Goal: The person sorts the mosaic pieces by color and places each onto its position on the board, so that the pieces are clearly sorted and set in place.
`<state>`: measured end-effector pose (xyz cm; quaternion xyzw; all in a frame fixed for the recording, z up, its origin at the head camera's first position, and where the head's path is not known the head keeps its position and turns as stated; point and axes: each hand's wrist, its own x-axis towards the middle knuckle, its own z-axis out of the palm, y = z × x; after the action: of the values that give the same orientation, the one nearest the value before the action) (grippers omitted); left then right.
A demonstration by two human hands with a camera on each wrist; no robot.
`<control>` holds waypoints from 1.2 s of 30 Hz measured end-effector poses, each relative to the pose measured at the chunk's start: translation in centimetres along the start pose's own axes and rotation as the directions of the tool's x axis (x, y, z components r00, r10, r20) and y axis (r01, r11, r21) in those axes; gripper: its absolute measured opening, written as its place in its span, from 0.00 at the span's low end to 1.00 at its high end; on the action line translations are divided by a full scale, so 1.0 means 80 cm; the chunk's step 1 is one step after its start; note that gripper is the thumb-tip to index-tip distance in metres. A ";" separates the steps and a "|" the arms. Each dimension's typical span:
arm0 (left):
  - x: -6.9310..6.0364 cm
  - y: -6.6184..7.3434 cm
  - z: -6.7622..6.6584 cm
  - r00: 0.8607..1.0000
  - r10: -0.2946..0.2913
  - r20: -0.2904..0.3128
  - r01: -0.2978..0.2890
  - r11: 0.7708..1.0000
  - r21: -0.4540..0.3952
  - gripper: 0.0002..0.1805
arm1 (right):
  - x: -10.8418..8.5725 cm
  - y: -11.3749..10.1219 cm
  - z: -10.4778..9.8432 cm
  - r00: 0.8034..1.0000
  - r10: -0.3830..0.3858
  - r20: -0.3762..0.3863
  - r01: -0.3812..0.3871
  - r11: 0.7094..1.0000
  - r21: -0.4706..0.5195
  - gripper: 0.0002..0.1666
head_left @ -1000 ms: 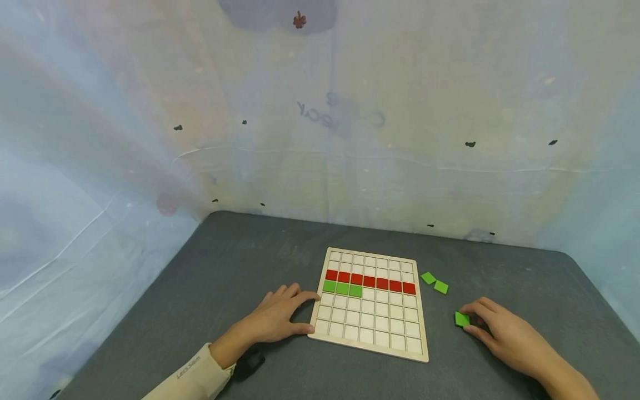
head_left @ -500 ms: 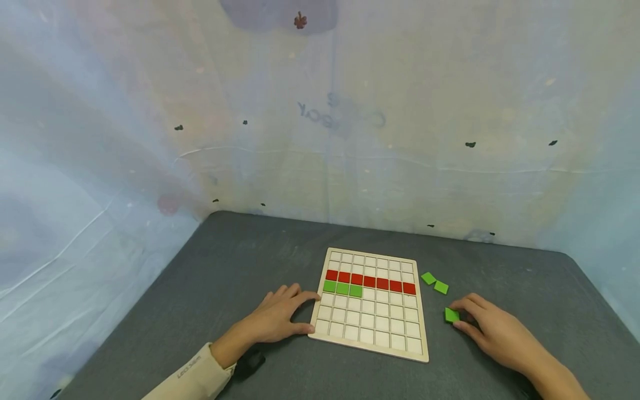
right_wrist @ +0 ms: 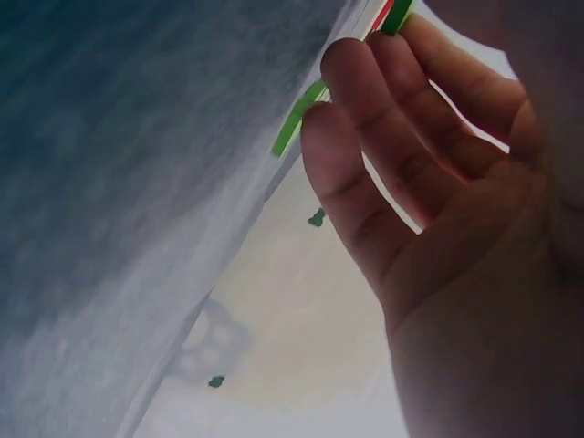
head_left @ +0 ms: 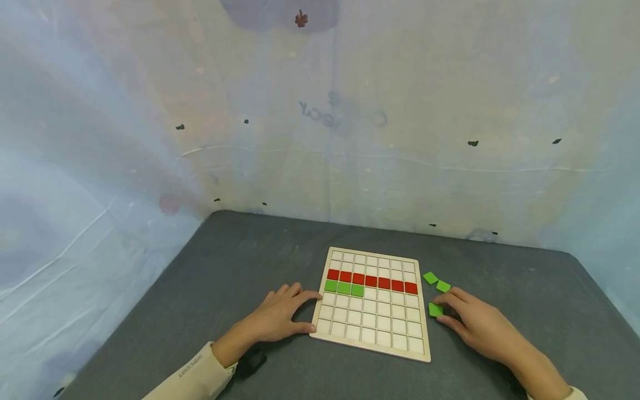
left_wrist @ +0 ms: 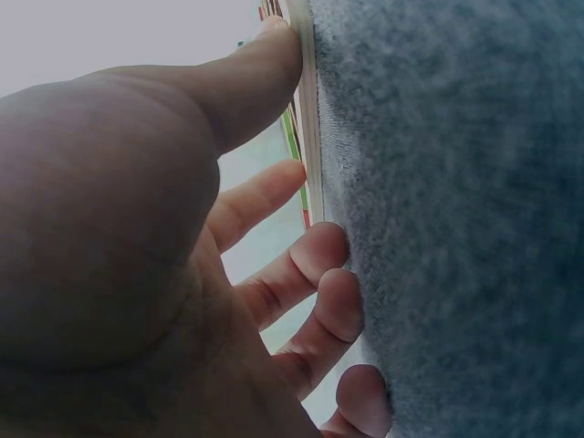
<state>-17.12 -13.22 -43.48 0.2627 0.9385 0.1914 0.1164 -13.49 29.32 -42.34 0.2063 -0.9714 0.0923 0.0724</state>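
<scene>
A square wooden grid board (head_left: 369, 321) lies flat on the dark table in the head view. One row of its cells holds red tiles (head_left: 371, 281), and 3 green tiles (head_left: 344, 288) fill the left end of the row below. At the board's left edge rests my left hand (head_left: 275, 316), its thumb and index finger spread and touching the rim. Just right of the board, my right hand (head_left: 482, 328) pinches a green tile (head_left: 435, 310) between thumb and fingers. In the right wrist view that green tile (right_wrist: 398, 15) is partly hidden by the fingers.
Two loose green tiles (head_left: 430, 278) lie beside the board's upper right side, close to the right fingers. A grey cloth-like surface covers the table (head_left: 250, 250). Behind it hangs a pale printed curtain (head_left: 380, 166), with another side to the left.
My right hand has moved left with the green tile, from farther out on the table to near the board's right edge. My left hand keeps its place.
</scene>
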 end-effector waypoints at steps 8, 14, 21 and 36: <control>0.001 0.000 0.000 1.000 -0.005 -0.001 0.005 1.000 0.007 0.36 | 0.015 -0.011 0.001 0.999 0.011 0.042 -0.010 1.000 -0.006 0.17; 0.000 0.000 0.000 1.000 0.001 0.001 -0.001 1.000 -0.001 0.36 | 0.027 -0.021 0.005 0.998 0.000 0.063 -0.001 1.000 0.024 0.18; 0.000 0.000 -0.001 1.000 0.013 0.000 -0.013 1.000 -0.008 0.36 | 0.038 -0.031 0.007 0.997 -0.039 0.072 0.035 0.998 0.045 0.17; 0.000 0.000 0.000 1.000 0.010 -0.002 -0.010 1.000 -0.002 0.36 | 0.050 -0.039 0.015 0.994 -0.105 0.028 0.105 0.994 0.011 0.16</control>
<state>-17.12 -13.21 -43.45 0.2672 0.9371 0.1933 0.1148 -15.93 24.75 -42.35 0.2589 -0.9597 0.0902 0.0624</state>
